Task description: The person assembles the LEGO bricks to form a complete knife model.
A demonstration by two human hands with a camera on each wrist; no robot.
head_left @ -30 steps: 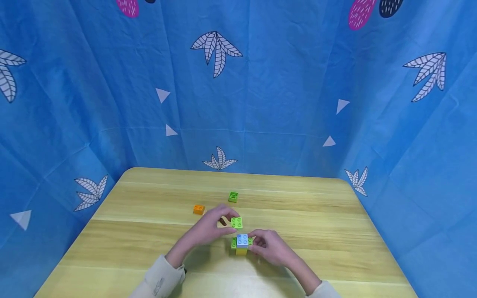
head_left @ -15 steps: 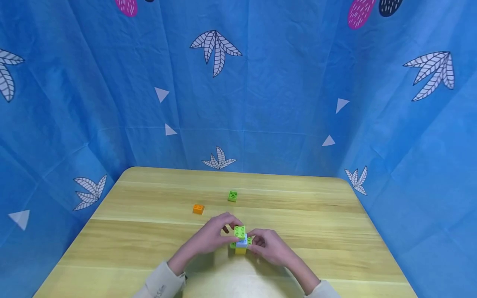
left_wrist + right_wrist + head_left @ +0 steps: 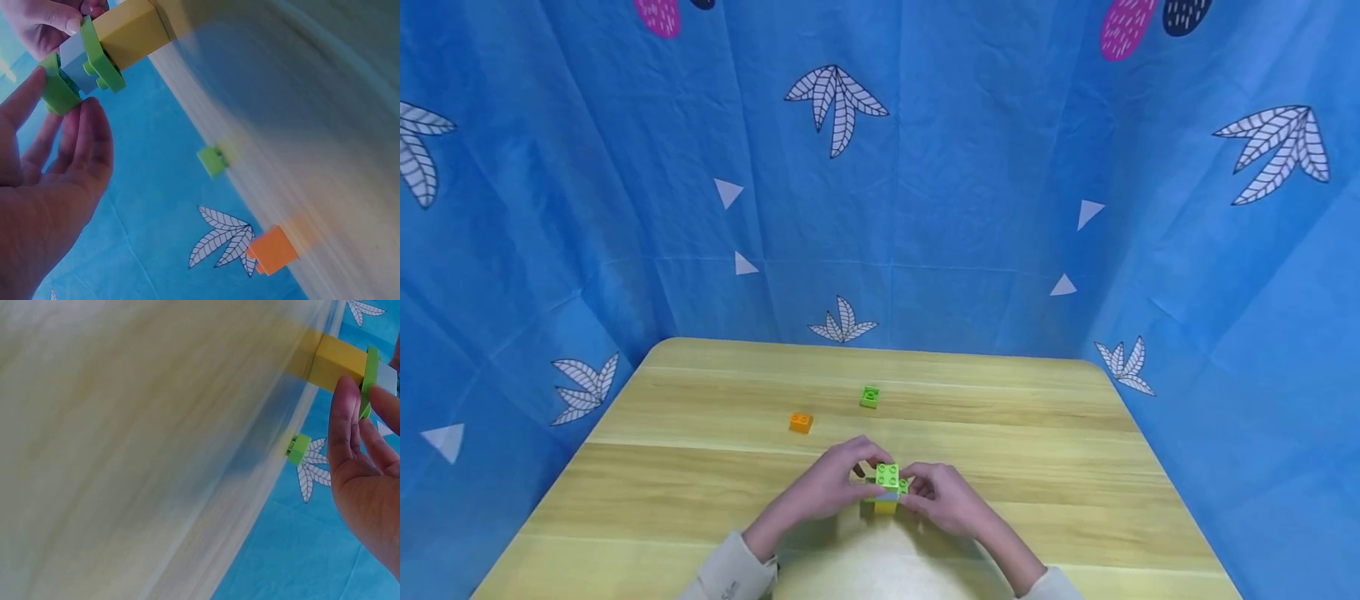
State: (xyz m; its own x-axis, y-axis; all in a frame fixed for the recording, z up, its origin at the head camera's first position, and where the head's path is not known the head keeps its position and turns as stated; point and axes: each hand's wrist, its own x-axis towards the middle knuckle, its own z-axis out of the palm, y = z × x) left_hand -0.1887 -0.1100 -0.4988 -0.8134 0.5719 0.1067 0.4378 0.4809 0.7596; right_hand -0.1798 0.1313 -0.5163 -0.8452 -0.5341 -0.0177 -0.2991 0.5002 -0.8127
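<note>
A small tower stands on the table: a yellow block (image 3: 134, 31) at the bottom, a wider flat green brick (image 3: 103, 59) above it, then a light blue brick (image 3: 75, 62). My left hand (image 3: 831, 485) pinches a light green brick (image 3: 887, 475) by its sides, thumb in front and fingers behind, on top of the blue one. The two bricks touch, but I cannot tell how firmly they are joined. From the right, my right hand (image 3: 951, 500) holds the tower, its thumb and fingers at the flat green brick's end. The left hand partly covers the blue brick in the head view.
An orange brick (image 3: 801, 422) lies on the wooden table (image 3: 1037, 433), left of and beyond the hands. Farther back is a small green brick (image 3: 869, 397). Blue patterned cloth (image 3: 970, 208) hangs behind and beside the table.
My left hand has brought the light green brick down and to the right, from behind the tower onto the blue brick. My right hand has kept its place at the tower.
</note>
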